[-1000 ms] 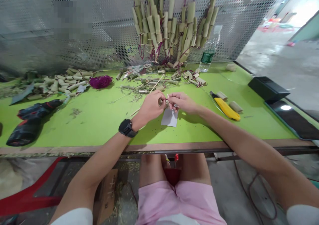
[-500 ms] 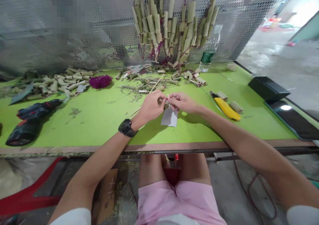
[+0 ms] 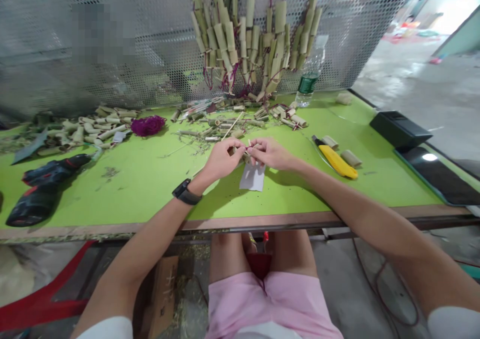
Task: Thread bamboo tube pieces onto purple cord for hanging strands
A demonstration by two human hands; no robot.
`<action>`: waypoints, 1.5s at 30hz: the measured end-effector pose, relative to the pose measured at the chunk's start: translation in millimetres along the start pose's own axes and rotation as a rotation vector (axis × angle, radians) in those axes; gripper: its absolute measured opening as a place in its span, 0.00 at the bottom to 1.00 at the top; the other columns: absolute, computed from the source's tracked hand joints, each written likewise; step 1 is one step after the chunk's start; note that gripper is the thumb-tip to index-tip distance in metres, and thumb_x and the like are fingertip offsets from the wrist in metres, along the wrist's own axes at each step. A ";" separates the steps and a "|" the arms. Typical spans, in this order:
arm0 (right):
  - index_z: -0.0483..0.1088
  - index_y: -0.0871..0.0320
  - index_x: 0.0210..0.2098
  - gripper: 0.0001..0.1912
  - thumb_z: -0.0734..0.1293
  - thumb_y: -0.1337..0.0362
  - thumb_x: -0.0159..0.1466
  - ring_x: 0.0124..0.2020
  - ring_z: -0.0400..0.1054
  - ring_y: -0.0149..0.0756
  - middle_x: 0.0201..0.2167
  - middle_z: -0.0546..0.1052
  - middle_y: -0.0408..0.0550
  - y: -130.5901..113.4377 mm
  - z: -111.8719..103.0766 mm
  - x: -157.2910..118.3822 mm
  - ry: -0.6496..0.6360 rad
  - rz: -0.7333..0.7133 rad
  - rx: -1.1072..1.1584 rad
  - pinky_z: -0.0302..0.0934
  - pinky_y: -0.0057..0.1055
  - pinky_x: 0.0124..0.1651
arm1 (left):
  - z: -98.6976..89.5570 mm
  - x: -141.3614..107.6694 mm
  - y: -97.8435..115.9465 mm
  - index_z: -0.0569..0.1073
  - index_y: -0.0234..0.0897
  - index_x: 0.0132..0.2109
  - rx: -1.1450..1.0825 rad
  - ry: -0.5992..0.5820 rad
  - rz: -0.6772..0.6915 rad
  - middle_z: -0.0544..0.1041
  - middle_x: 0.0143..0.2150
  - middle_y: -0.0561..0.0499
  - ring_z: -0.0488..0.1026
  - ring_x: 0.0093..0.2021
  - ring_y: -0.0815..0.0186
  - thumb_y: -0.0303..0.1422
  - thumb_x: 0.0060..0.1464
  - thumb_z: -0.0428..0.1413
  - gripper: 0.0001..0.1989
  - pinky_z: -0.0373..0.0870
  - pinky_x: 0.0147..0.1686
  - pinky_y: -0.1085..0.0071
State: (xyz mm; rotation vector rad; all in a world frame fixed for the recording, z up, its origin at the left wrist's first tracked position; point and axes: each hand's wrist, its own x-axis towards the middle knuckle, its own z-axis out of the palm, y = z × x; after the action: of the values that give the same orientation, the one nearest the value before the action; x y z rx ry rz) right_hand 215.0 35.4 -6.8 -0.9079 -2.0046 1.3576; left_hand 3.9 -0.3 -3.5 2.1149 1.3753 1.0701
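Here, my left hand (image 3: 221, 158) and my right hand (image 3: 270, 152) meet above the green table (image 3: 150, 179), fingertips of both pressed together around one small bamboo piece (image 3: 244, 154), which sits between the two hands just over a grey sheet of sandpaper (image 3: 253, 177). Whether a thread runs through the piece is too small to tell. Risk, as I judge it: the piece is short and held only at the fingertips, so uneven pressure from either hand could flick it loose into the bamboo litter (image 3: 221, 126) beyond, where it would be hard to pick out. A slip toward the right would bring my forearm near the yellow utility knife (image 3: 336, 160). Count: two hands in use, one sandpaper sheet, one knife, two cut bamboo sections beside the knife, one cordless drill (image 3: 41, 189) at the left, one purple thread bundle (image 3: 149, 125), one water bottle (image 3: 309, 76), one hanging cluster of strung bamboo (image 3: 255, 39).
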 end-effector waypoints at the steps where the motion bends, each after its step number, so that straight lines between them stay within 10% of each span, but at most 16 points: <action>1: 0.72 0.55 0.38 0.10 0.70 0.58 0.75 0.23 0.69 0.28 0.27 0.80 0.42 -0.7 -0.7 -0.3 -0.009 -0.005 0.015 0.64 0.26 0.25 | -0.7 0.3 0.0 0.82 0.37 0.40 -0.022 -0.012 -0.003 0.85 0.41 0.46 0.71 0.31 0.67 0.33 0.68 0.58 0.09 0.67 0.31 0.68; 12: 0.67 0.52 0.48 0.12 0.71 0.53 0.75 0.23 0.70 0.32 0.27 0.80 0.39 8.3 0.6 1.4 0.022 -0.101 0.143 0.67 0.28 0.25 | -6.7 3.7 -0.6 0.81 0.37 0.38 -0.171 -0.095 0.000 0.82 0.50 0.43 0.77 0.45 0.62 0.35 0.67 0.59 0.10 0.74 0.48 0.64; 25: 0.83 0.55 0.39 0.09 0.72 0.58 0.71 0.34 0.77 0.39 0.37 0.86 0.50 -0.5 6.4 -2.0 0.328 -0.413 -0.222 0.69 0.35 0.34 | -0.4 2.6 -6.8 0.80 0.37 0.40 -0.136 0.078 0.032 0.79 0.45 0.44 0.67 0.32 0.68 0.41 0.69 0.61 0.13 0.65 0.31 0.67; 45: 0.84 0.57 0.41 0.11 0.69 0.62 0.72 0.30 0.75 0.35 0.35 0.86 0.49 -1.7 9.0 -4.4 0.345 -0.449 -0.315 0.67 0.32 0.34 | 1.4 1.4 -7.8 0.81 0.38 0.42 -0.089 0.134 0.081 0.80 0.49 0.43 0.74 0.40 0.63 0.38 0.70 0.62 0.09 0.72 0.38 0.65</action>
State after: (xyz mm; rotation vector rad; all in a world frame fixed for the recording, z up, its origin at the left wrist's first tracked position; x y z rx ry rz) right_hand 210.6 26.4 -8.5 -0.7026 -2.0135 0.6086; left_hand 0.6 4.5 -9.2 2.0824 1.2848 1.3025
